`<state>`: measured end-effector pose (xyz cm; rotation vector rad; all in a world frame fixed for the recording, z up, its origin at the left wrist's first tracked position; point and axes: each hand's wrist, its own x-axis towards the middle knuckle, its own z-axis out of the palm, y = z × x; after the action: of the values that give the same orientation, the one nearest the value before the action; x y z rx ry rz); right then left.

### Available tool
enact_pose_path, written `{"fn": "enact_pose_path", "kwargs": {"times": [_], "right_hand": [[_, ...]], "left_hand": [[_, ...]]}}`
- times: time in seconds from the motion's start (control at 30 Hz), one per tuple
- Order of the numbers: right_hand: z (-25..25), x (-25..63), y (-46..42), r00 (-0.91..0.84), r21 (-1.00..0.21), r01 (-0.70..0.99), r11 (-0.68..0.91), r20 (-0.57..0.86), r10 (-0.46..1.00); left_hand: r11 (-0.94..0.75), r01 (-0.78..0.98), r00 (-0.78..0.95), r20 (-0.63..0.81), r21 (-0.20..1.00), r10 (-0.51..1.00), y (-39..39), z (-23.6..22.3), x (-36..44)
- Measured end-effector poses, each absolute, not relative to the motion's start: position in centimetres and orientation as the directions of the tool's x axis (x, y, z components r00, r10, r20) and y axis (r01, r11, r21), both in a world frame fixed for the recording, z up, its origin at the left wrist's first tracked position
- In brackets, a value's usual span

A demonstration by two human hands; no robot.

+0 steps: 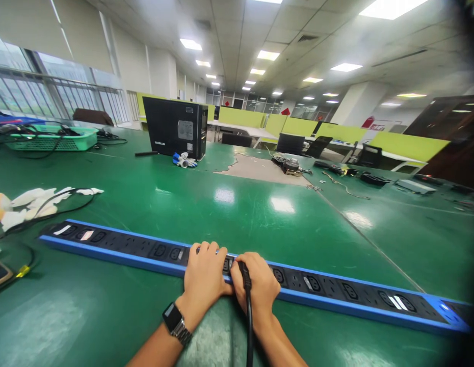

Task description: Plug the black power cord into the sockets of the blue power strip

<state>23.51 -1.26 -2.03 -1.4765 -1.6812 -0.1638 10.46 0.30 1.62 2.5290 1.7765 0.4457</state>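
Observation:
A long blue and black power strip (332, 290) lies across the green table, slanting down to the right. My left hand (206, 270), with a watch (176, 321) on its wrist, is wrapped over the strip near its middle. Right beside it, my right hand (256, 285) grips the black plug of a power cord (249, 316) against the strip's sockets. The cord runs down toward me. My fingers hide the plug's front, so I cannot tell how deep it sits. White labels mark several sockets.
A black computer case (176, 126) stands at the back, with blue and white gloves (184, 160) before it. Far left is a green basket (72, 140) with cables. White crumpled pieces (32, 204) lie at the left. Loose parts (290, 165) rest at the back right.

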Motion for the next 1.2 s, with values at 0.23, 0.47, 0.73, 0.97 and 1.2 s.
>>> {"fn": "enact_pose_path", "kwargs": {"times": [0.23,0.47,0.73,0.97,1.2], "right_hand": [[-1.5,24.0,-1.5,-0.010,-0.342,0.891,0.299,0.643,0.766],[0.8,26.2,-0.8,-0.320,-0.043,0.922,0.384,0.471,0.822],[0.9,26.1,0.0,-0.287,-0.082,0.935,0.346,0.398,0.871],[1.1,25.7,0.0,-0.229,-0.139,0.944,0.298,0.373,0.899],[-0.5,26.2,-0.4,-0.297,-0.040,0.911,0.410,0.626,0.721]], "left_hand": [[-0.353,0.917,0.310,0.225,0.187,0.924,0.3,1.6,10.5],[-0.343,0.920,0.290,0.258,0.192,0.922,0.2,1.4,10.6],[-0.342,0.917,0.287,0.255,0.205,0.923,0.3,1.3,10.6],[-0.344,0.915,0.288,0.256,0.210,0.923,0.3,1.4,10.5],[-0.339,0.919,0.286,0.253,0.201,0.924,0.3,1.4,10.6]]}}
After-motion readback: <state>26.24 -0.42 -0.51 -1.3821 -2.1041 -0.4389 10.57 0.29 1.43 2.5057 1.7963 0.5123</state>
